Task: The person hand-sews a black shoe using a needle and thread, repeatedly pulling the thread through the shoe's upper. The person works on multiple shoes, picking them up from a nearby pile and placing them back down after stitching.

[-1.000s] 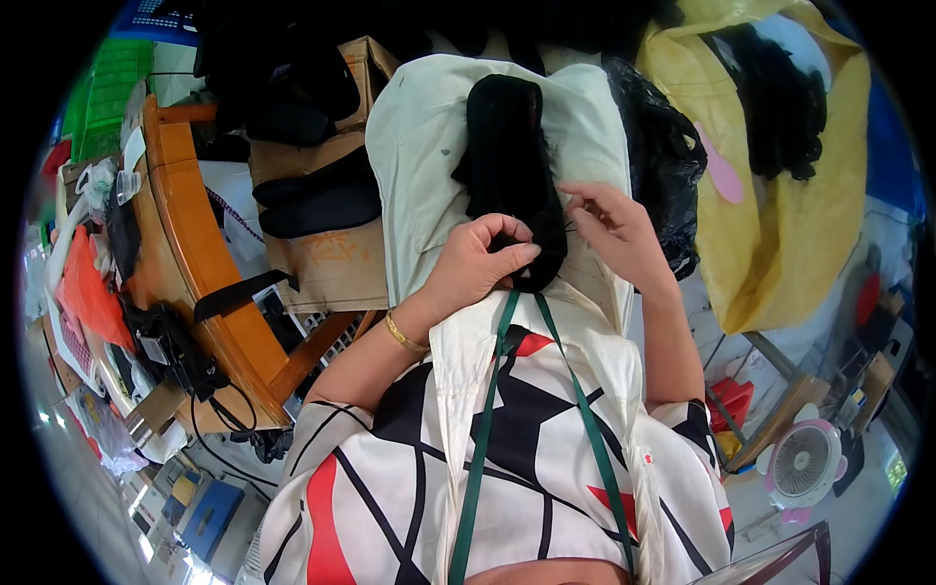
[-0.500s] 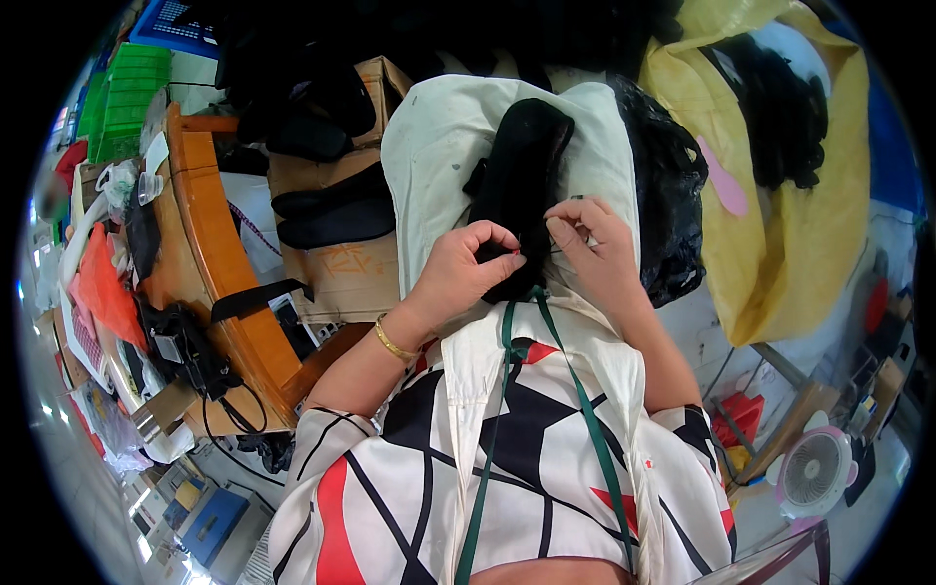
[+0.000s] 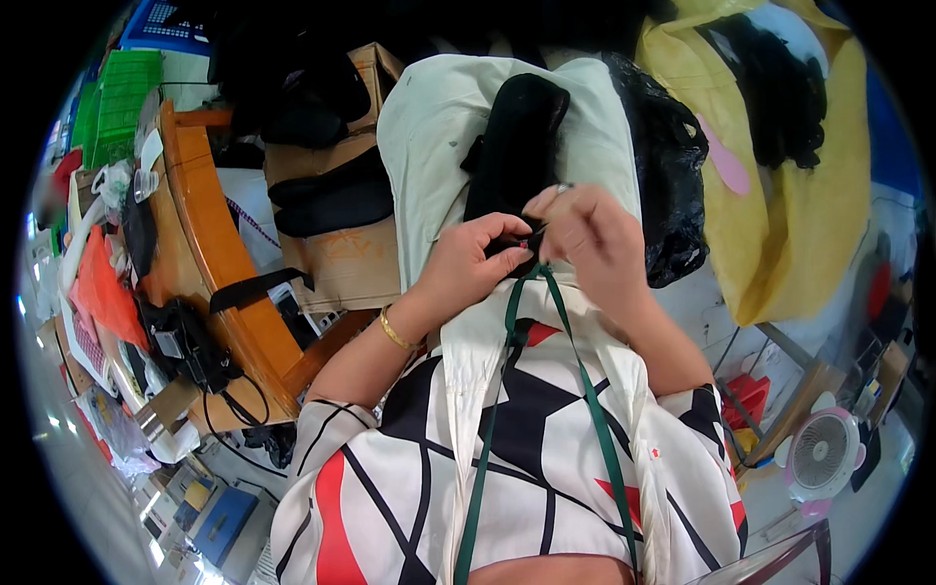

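A long black cloth shoe [image 3: 517, 136] lies lengthwise on the off-white apron [image 3: 429, 107] over my lap, its near end at my hands. My left hand [image 3: 478, 255] pinches that near end between thumb and forefinger, where a tiny red spot shows. A gold bracelet [image 3: 395, 330] circles my left wrist. Just to the right, my right hand [image 3: 592, 239] is slightly blurred, its fingers curled together above the shoe's near end, a ring on one finger. Anything between its fingertips is too small to make out. Green apron straps [image 3: 585, 390] meet just below my hands.
Left of my lap, a cardboard box [image 3: 341, 258] carries black shoes [image 3: 336, 200], beside an orange wooden chair [image 3: 200, 214]. To the right are a black plastic bag [image 3: 668, 185] and a yellow sack [image 3: 780, 234] with black pieces. A fan [image 3: 822, 451] stands at lower right.
My right hand has turned over and come closer to my left, its fingers more curled. My left hand keeps its pinch on the shoe. The whole view has shifted slightly.
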### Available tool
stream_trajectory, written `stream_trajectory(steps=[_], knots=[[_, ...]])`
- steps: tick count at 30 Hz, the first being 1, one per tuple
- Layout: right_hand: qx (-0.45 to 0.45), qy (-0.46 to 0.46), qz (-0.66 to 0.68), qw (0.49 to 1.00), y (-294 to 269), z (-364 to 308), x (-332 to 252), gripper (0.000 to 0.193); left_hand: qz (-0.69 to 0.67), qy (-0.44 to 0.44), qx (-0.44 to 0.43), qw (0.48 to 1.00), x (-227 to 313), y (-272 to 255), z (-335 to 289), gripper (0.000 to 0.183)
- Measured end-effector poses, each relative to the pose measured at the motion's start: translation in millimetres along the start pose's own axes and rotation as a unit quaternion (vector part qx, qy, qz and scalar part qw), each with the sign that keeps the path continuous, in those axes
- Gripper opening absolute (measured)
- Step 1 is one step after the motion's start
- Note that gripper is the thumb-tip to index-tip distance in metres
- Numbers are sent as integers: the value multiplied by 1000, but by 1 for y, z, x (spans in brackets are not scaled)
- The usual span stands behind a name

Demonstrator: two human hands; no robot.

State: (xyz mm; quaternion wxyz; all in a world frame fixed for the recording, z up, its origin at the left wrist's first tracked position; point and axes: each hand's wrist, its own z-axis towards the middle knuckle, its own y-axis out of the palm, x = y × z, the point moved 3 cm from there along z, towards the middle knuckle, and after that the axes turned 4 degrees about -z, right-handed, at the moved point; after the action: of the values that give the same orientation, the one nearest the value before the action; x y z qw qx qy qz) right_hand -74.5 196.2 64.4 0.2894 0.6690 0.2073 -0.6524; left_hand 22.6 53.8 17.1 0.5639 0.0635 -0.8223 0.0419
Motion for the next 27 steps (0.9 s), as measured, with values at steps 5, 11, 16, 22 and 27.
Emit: stream_trajectory(steps=[5, 11, 16, 22, 27], knots=[[36, 207, 176, 962, -41, -24, 1, 15, 215, 142, -12, 966, 6, -4, -7, 16], [78, -5, 376, 923, -119, -41, -47, 19, 273, 240, 18, 931, 0, -5, -7, 17], [151, -9, 439, 886, -158, -52, -47, 22, 303, 248, 27, 920, 0, -7, -1, 15], [315, -33, 297, 901, -164, -37, -15, 18, 310, 273, 35, 910, -2, -6, 1, 16], [76, 122, 61, 988, -88, -20, 33, 12, 318, 308, 43, 896, -3, -5, -4, 20]])
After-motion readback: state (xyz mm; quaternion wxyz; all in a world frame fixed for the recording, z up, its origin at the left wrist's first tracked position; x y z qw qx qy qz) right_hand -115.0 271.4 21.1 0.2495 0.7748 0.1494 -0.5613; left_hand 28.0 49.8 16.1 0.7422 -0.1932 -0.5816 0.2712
